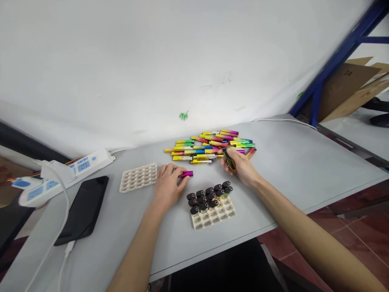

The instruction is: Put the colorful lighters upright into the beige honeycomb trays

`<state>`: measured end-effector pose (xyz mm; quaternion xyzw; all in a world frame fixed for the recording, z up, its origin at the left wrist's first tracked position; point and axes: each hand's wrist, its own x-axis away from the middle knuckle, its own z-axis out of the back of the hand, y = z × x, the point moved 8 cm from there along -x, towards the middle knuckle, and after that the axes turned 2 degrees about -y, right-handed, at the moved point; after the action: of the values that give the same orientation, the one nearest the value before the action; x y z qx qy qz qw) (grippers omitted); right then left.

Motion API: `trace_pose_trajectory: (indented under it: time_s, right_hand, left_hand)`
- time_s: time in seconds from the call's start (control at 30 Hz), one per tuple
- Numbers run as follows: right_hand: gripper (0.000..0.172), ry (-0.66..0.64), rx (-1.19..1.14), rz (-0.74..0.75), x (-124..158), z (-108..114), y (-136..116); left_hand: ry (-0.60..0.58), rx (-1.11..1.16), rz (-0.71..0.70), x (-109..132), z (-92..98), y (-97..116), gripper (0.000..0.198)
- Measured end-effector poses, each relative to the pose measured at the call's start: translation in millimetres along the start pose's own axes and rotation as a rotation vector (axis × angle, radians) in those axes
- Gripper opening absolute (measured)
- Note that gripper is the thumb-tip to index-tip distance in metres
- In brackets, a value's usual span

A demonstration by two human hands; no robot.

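Observation:
A pile of shiny rainbow-coloured lighters (209,145) lies at the back of the grey table (304,170). My right hand (240,166) rests at the pile's near edge, fingers closed around a dark green-gold lighter (228,158). My left hand (168,184) lies on the table with its fingers closed on a magenta lighter (186,174). Just in front of both hands stands a cream holed tray (217,217), its back rows filled with several upright lighters with black caps (209,196). The front rows of holes show nothing in them.
A second cream holed tray (138,177) lies left of my left hand. A black phone (83,209) with a white cable lies further left, beside white power strips (60,174). A white wall rises behind the table. A blue frame and cardboard (349,85) stand at right.

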<state>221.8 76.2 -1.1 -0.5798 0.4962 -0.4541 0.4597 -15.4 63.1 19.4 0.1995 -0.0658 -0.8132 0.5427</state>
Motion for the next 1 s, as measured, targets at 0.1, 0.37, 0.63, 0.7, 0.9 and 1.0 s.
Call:
trace_pose_trajectory:
  time_s: [0.1, 0.37, 0.63, 0.7, 0.9, 1.0]
  right_hand:
    - [0.040, -0.008, 0.013, 0.005, 1.7, -2.6, -1.3]
    - [0.044, 0.022, -0.002, -0.002, 1.5, 0.2, 0.3]
    - [0.041, 0.023, 0.056, 0.035, 1.5, -4.3, -1.3]
    - [0.041, 0.027, 0.040, 0.021, 2.1, -5.1, -0.5]
    - [0.052, -0.007, -0.140, -0.006, 2.2, -4.6, -1.9]
    - [0.064, -0.020, -0.155, -0.056, 1.0, -3.7, 1.1]
  left_hand:
    - [0.012, -0.001, -0.029, -0.2, -1.0, 1.6, 0.022]
    - [0.060, 0.072, -0.077, 1.0, 1.9, 5.3, 0.025]
    - [0.053, 0.126, -0.079, 0.3, 3.0, 6.5, 0.024]
    - [0.051, 0.129, -0.082, 0.7, 3.0, 6.8, 0.025]
    - [0.041, 0.148, -0.086, 0.8, 3.2, 7.2, 0.026]
    - [0.039, 0.155, -0.080, 0.4, 3.5, 7.6, 0.026]
